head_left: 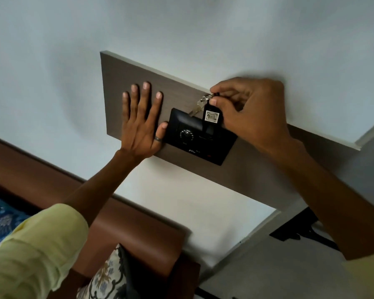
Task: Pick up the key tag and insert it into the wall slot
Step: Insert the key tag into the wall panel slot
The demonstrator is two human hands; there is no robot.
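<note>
A black key tag (211, 117) with a white label stands upright with its lower end in the slot of a black wall unit (200, 139), which has a round dial. My right hand (251, 113) pinches the tag's top, by the metal ring and a silver key (195, 108) that hangs to the left. My left hand (141, 121) lies flat and spread on the grey-brown wooden panel (121, 70), its thumb touching the unit's left edge. A ring is on that thumb.
The panel is fixed to a white wall (181, 29). Below is a brown padded headboard (138, 223), a patterned cushion (108, 277) and blue patterned bedding (0, 221). A black bracket (298, 229) sits at the lower right by a wall corner.
</note>
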